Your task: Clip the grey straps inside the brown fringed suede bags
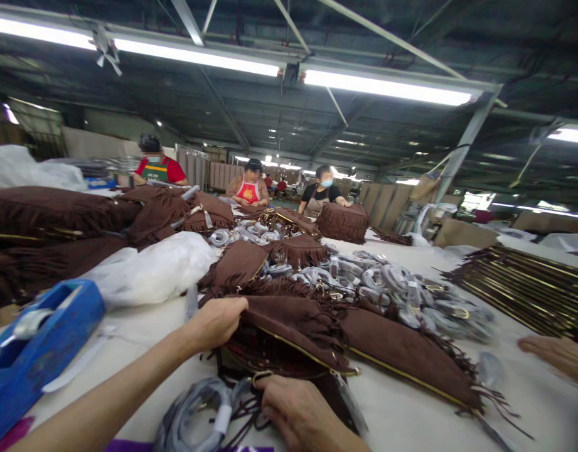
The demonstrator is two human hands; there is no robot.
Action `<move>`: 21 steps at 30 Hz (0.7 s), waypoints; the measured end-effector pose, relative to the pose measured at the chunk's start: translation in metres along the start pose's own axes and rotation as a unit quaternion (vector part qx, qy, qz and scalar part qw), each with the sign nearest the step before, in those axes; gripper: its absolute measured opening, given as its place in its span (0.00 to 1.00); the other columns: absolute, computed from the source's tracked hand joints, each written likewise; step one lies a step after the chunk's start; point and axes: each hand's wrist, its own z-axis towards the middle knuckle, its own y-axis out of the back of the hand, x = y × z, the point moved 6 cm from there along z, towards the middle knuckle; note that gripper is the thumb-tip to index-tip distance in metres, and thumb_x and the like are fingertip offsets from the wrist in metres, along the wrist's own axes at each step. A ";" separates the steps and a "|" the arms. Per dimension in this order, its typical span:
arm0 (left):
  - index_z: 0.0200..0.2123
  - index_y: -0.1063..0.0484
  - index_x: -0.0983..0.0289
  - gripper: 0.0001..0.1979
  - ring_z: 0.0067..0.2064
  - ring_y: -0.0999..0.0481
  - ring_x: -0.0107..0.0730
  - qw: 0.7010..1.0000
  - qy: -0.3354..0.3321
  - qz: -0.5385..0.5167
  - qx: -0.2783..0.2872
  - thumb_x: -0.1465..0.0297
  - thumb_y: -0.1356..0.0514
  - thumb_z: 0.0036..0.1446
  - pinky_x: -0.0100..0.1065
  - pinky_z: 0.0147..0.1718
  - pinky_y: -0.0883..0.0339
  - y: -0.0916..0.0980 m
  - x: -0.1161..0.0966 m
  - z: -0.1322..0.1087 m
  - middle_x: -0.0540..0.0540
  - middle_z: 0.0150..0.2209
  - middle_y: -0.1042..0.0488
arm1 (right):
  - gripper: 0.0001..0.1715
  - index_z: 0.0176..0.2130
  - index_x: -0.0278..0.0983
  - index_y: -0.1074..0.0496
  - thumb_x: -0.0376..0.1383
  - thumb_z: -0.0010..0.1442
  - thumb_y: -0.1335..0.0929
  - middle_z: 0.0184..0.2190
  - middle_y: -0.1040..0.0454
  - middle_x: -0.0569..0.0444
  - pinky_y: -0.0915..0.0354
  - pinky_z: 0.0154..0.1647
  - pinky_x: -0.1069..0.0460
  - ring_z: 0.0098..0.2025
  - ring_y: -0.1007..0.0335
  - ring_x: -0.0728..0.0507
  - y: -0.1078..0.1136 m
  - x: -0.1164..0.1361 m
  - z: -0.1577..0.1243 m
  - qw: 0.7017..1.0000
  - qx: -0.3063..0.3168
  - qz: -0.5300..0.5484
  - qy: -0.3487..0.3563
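Note:
A brown fringed suede bag (293, 326) lies on the white table (411, 414) in front of me, its mouth lined with a gold zip. My left hand (216, 321) is closed on the bag's upper flap and holds it up. My right hand (300, 411) is closed at the bag's near edge, by a gold ring and dark cords; what its fingers hold is hidden. A bundle of grey wrapped straps (194, 411) lies just left of my right hand.
A blue tape dispenser (32, 351) sits at the near left, a white plastic bag (152, 270) behind it. More brown bags (58, 216), wrapped straps (392, 282) and stacked flat bags (528, 285) cover the table. Another person's hand (559, 355) rests at right. Three workers stand at the far end.

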 end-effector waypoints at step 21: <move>0.32 0.38 0.62 0.06 0.37 0.33 0.32 0.931 0.013 -0.362 -0.052 0.73 0.53 0.56 0.33 0.41 0.35 -0.041 0.035 0.007 0.50 0.33 0.35 | 0.12 0.30 0.37 0.35 0.42 0.60 0.38 0.19 0.36 0.62 0.61 0.19 0.55 0.16 0.55 0.53 -0.009 -0.049 0.077 0.854 -0.018 0.454 -0.254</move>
